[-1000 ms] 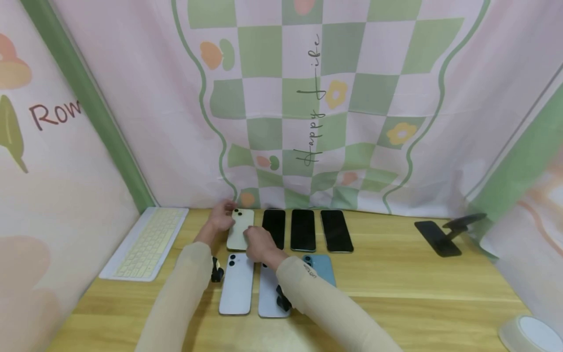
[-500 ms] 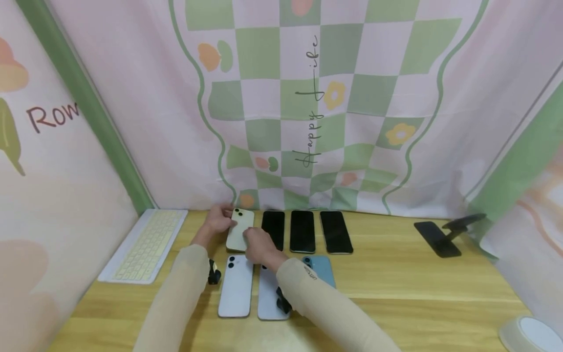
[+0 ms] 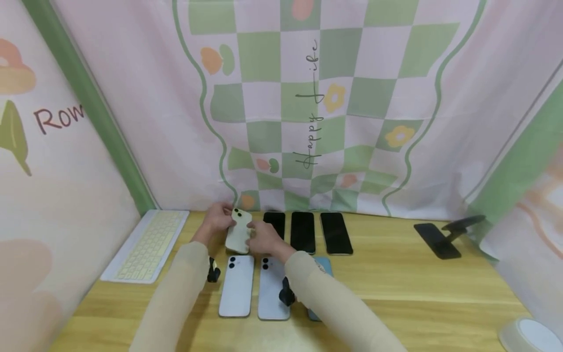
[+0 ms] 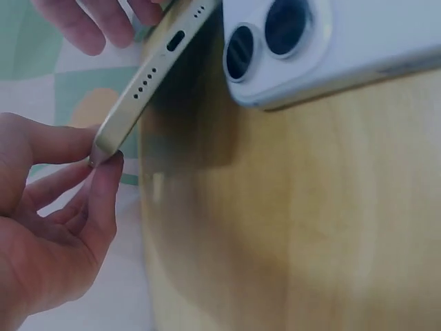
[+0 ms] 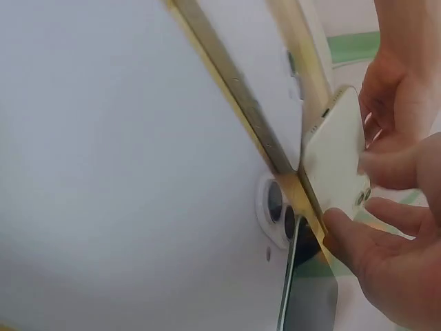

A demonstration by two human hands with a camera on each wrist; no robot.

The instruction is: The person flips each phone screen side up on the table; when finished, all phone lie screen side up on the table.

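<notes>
A pale cream phone (image 3: 239, 232), its camera side up, is tilted off the table in the head view. My left hand (image 3: 217, 220) pinches its left edge; the left wrist view shows thumb and fingers on one corner. At the right edge is my right hand (image 3: 267, 238), thumb and forefinger spread apart with the tips right at the edge. Just in front lie a white phone (image 3: 236, 288) and a pale lavender phone (image 3: 270, 293), both camera side up. A blue phone (image 3: 323, 266) is partly hidden by my right sleeve.
Beside the cream phone, three phones with dark screens (image 3: 302, 232) lie along the back curtain. A white keyboard (image 3: 147, 244) is at the left. To the right stand a black phone stand (image 3: 448, 237) and a roll of white tape (image 3: 532, 335).
The cream phone has tilted, its lower end rising slightly. My right hand has shifted right from over its face to its edge, fingers spreading. My left hand keeps its pinch.
</notes>
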